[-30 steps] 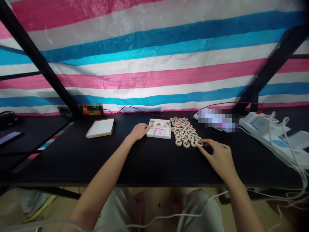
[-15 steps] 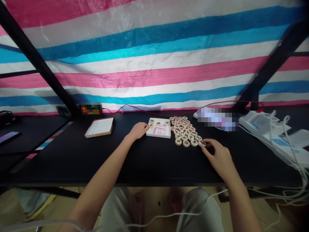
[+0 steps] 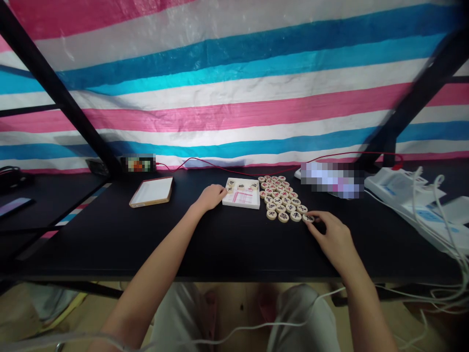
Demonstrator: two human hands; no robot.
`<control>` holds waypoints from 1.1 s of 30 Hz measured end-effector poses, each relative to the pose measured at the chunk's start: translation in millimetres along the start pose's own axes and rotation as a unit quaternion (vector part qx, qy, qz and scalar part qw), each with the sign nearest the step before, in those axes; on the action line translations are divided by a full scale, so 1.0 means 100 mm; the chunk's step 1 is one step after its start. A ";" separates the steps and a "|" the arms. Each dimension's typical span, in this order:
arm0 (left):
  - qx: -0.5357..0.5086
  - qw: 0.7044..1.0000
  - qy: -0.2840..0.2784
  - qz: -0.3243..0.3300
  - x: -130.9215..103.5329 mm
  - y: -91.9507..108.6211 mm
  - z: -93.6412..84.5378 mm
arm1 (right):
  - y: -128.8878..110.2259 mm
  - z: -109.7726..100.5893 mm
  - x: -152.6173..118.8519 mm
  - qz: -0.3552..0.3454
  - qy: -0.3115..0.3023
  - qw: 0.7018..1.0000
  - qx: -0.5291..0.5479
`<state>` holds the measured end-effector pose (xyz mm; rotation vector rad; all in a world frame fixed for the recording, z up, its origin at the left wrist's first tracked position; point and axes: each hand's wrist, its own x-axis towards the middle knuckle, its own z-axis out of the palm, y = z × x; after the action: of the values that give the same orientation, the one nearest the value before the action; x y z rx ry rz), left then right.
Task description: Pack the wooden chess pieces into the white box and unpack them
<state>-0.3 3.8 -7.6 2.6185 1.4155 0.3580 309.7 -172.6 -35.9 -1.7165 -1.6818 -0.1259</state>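
Observation:
A white open box lies near the middle of the black table, with several xiangqi pieces along its far side and a pink-printed paper on its bottom. At the box's left wall is my left hand, its fingers closed on the edge. To the right of the box, round cream pieces with red or black characters are laid flat in close rows. My right hand pinches a black-lettered xiangqi piece between thumb and fingers, at the right end of the nearest row.
A box lid lies on the left. A phone with a red cable stands at the back. On the right are a blurred-out device, white power strips and tangled white cables. Black frame bars rise on both sides before a striped sheet.
Both hands keep nearly the same place and grip. The whole view has shifted very slightly; the right-hand piece sits in almost the same spot in the nearest row.

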 end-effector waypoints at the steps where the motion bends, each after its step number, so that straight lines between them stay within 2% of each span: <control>1: 0.000 1.000 0.000 0.002 0.00 0.00 0.00 | 0.00 0.00 0.00 -0.007 0.001 1.000 0.009; 12: 0.017 1.000 0.000 0.005 0.02 -0.04 0.03 | 0.03 0.03 0.00 -0.008 0.028 0.999 0.043; 15: 0.016 1.000 0.002 0.005 0.02 -0.04 0.04 | 0.02 0.01 -0.01 -0.008 0.012 0.999 0.039; 18: 0.013 1.000 0.004 0.010 0.01 -0.04 0.04 | -0.07 -0.05 -0.01 -0.014 0.004 1.000 -0.025; 21: 0.015 1.000 0.003 0.007 0.01 -0.03 0.03 | -0.18 -0.11 0.01 -0.020 0.049 0.992 -0.117; 23: 0.015 1.000 0.001 0.002 0.01 -0.02 0.02 | -0.25 -0.10 0.06 -0.034 0.074 0.989 -0.126; 25: 0.012 1.000 -0.001 -0.002 0.01 -0.01 0.02 | -0.35 -0.05 0.15 -0.067 0.068 0.990 -0.106; 28: 0.006 1.000 -0.003 0.001 0.01 0.00 0.01 | -0.56 0.11 0.38 -0.133 0.018 0.988 -0.076; 33: 0.004 1.000 0.002 0.001 0.00 0.01 0.00 | -1.01 0.56 0.90 -0.199 -0.091 0.971 -0.093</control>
<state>0.4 2.7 -7.2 2.6277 1.4195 0.3594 208.8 -77.8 13.0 -1.5359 -2.1988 -0.3307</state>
